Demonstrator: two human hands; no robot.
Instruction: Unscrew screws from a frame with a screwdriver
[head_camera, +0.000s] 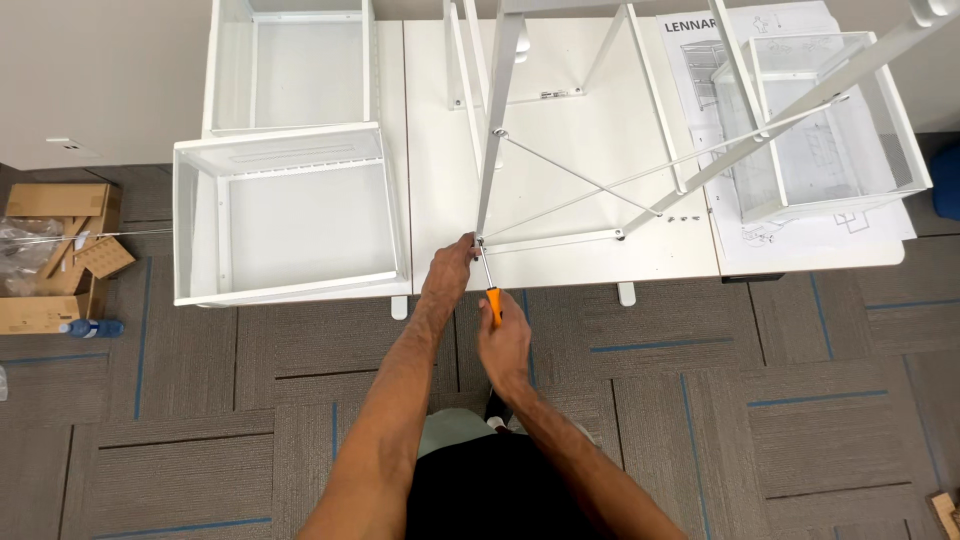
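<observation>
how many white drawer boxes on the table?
3. One large drawer at the front left, one drawer behind it at the back left, one mesh drawer at the right on the instruction sheet. Others may sit out of frame.

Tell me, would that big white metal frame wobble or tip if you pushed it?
Probably. The white frame looks tall on thin legs, so likely light and tippy. Its crossed thin rods suggest some stiffness. The left hand steadies its corner.
</observation>
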